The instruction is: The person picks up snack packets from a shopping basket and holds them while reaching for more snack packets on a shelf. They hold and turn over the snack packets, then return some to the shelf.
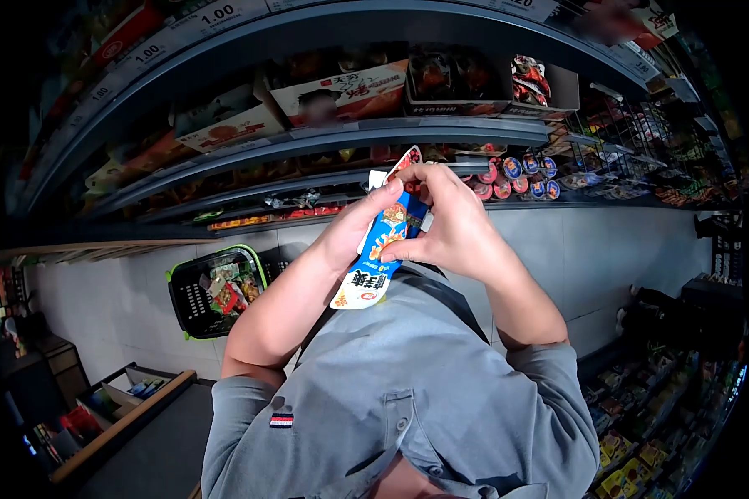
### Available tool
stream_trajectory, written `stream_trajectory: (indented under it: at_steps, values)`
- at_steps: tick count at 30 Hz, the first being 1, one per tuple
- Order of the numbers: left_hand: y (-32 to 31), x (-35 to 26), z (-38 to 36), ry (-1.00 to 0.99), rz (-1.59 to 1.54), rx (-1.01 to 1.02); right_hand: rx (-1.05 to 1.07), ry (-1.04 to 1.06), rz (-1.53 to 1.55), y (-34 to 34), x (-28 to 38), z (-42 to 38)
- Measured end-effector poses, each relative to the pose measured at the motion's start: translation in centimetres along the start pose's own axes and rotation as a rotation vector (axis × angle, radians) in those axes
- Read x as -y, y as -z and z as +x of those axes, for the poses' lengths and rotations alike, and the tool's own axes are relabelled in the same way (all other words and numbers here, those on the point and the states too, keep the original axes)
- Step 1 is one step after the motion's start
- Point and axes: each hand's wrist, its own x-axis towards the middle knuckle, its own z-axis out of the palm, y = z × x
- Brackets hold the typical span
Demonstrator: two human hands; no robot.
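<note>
Head cam: left hand (347, 235) has a grip on one side of the blue carton (389, 235), right hand (458, 223) is holding the other. It's up in front of the shirt (333, 358), near the shelf (333, 137). Basket (193, 301) sits on the floor, off to the left.

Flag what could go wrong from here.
Left hand and right hand hold the blue carton in midair: it may slip to the floor. Its rounded white end points toward the shirt and might bend against it. The basket stands on the floor nearby; a sidestep could knock it.
</note>
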Motion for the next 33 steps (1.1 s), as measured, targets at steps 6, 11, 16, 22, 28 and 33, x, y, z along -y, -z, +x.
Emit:
stream_trajectory:
  at_steps: [6,11,16,22,28,33]
  values:
    - [2.1,0.1,-0.6,0.077,-0.063,0.073,0.208,-0.161,0.319,1.0,-1.5,-0.9]
    - [3.3,-0.2,-0.8,0.048,-0.202,0.011,0.085,-0.195,0.776,1.3,-3.3,-1.4]
    - [4.5,0.0,-1.2,-0.153,-0.288,0.123,-0.114,-0.415,1.02,2.3,-3.9,-1.6]
    - [3.1,0.4,-1.8,-0.279,-0.211,0.097,-0.258,-0.365,1.203,0.9,-5.5,-1.9]
    - [1.5,1.4,-1.6,-0.371,-0.111,0.095,-0.18,-0.393,1.223,0.9,-6.3,-2.5]
    - [-0.1,3.0,-1.1,-0.493,-0.021,0.087,-0.109,-0.388,1.205,0.7,-6.9,-3.1]
